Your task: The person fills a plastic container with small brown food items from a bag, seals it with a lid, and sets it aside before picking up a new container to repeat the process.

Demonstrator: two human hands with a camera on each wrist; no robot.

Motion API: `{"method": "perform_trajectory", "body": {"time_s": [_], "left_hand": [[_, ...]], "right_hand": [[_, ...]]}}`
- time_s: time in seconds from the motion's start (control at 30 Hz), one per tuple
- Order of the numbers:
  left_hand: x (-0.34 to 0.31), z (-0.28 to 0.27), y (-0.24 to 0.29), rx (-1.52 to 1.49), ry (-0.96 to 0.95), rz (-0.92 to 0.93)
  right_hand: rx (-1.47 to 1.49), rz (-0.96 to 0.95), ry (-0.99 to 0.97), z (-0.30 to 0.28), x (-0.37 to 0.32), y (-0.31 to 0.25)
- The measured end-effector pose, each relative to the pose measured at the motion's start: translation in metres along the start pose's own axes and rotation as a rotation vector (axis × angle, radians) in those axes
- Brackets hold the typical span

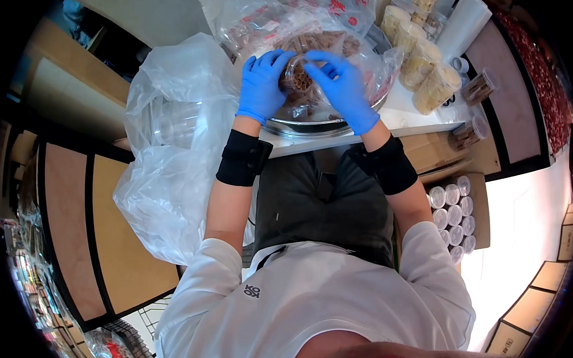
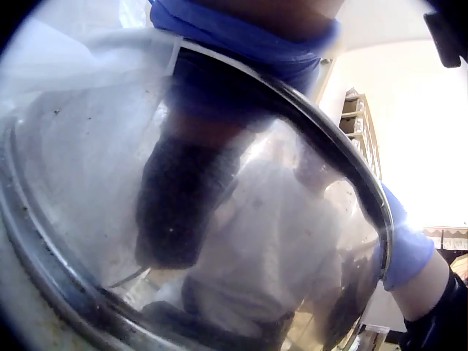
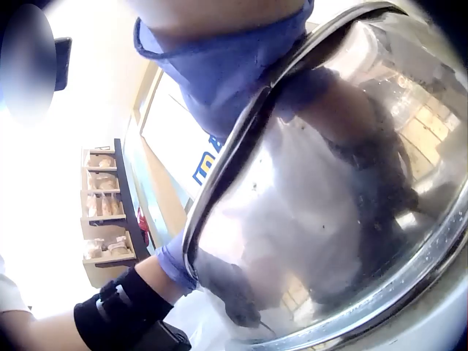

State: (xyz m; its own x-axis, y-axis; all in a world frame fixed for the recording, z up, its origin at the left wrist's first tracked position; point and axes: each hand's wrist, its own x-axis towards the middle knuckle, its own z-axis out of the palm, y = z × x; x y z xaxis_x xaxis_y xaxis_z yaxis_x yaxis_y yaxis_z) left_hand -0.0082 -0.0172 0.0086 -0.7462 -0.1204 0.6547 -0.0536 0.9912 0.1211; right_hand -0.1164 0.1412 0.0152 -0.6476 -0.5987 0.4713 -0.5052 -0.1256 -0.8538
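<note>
In the head view, my gloved left hand (image 1: 262,85) grips a clear round jar (image 1: 297,76) from its left side. Its mouth is turned up, and brown stick-like pieces show inside. The right hand (image 1: 343,92), also in a blue glove, reaches over the jar's right edge with its fingers spread at the mouth. Nothing shows between its thumb and index finger. Both hands are above a shiny metal basin (image 1: 316,129), which holds more brown pieces (image 1: 323,42) in clear plastic. In both wrist views the basin's wall (image 2: 248,219) hides the fingers and the jar.
A big translucent bag (image 1: 173,183) with clear containers hangs at the left. Several filled jars (image 1: 438,88) stand on the right of the white table, by a plastic roll (image 1: 467,21). Lower right, a carton (image 1: 480,204) holds several lidded containers (image 1: 453,215).
</note>
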Motion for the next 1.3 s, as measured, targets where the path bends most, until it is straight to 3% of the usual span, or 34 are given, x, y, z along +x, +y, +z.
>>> {"method": "perform_trajectory", "body": {"time_s": [0.03,0.1,0.23,0.3,0.33,0.4,0.43,0.5,0.63,0.7,0.8,1.03,1.1,1.2,1.3], "left_hand": [[-0.002,0.001,0.000,0.007,-0.001,-0.010],[-0.002,0.002,-0.001,-0.006,0.007,-0.015],[0.000,-0.001,0.000,-0.197,0.089,-0.060],[0.001,0.003,-0.002,-0.286,0.109,-0.062],[0.000,0.004,-0.003,-0.372,0.125,-0.068],[0.000,0.007,-0.005,-0.360,0.119,-0.036],[-0.001,0.007,-0.005,-0.346,0.114,-0.009],[-0.001,0.006,-0.005,-0.367,0.102,-0.029],[-0.002,0.006,-0.004,-0.409,0.104,-0.085],[-0.003,0.004,-0.002,-0.393,0.103,-0.079],[-0.001,0.000,0.002,-0.369,0.097,-0.078],[-0.002,-0.001,0.002,-0.340,0.099,-0.079],[-0.001,0.000,0.001,-0.338,0.097,-0.086],[-0.002,-0.001,0.001,-0.338,0.094,-0.097],[-0.001,-0.001,0.000,-0.345,0.090,-0.092]], "right_hand": [[0.000,0.002,-0.003,-0.002,0.001,0.003],[0.081,-0.085,0.272,-0.010,0.010,0.016],[-0.207,-0.010,0.213,-0.057,0.030,0.058],[-0.937,0.166,0.024,-0.073,0.035,0.071],[-0.937,0.171,0.027,-0.075,0.036,0.078],[-0.980,0.066,-0.293,-0.075,0.039,0.094],[-0.978,0.070,-0.291,-0.070,0.043,0.105],[-0.785,-0.173,-0.611,-0.052,0.052,0.120],[-0.592,-0.218,-0.671,-0.042,0.039,0.078],[-0.541,-0.349,-0.667,-0.045,0.034,0.079],[-0.607,-0.278,-0.822,-0.044,0.037,0.086],[-0.661,-0.178,-0.948,-0.038,0.041,0.088],[-0.473,-0.287,-0.989,-0.040,0.041,0.085],[-0.310,-0.165,-0.938,-0.038,0.034,0.080],[-0.285,-0.250,-1.012,-0.041,0.036,0.075]]}}
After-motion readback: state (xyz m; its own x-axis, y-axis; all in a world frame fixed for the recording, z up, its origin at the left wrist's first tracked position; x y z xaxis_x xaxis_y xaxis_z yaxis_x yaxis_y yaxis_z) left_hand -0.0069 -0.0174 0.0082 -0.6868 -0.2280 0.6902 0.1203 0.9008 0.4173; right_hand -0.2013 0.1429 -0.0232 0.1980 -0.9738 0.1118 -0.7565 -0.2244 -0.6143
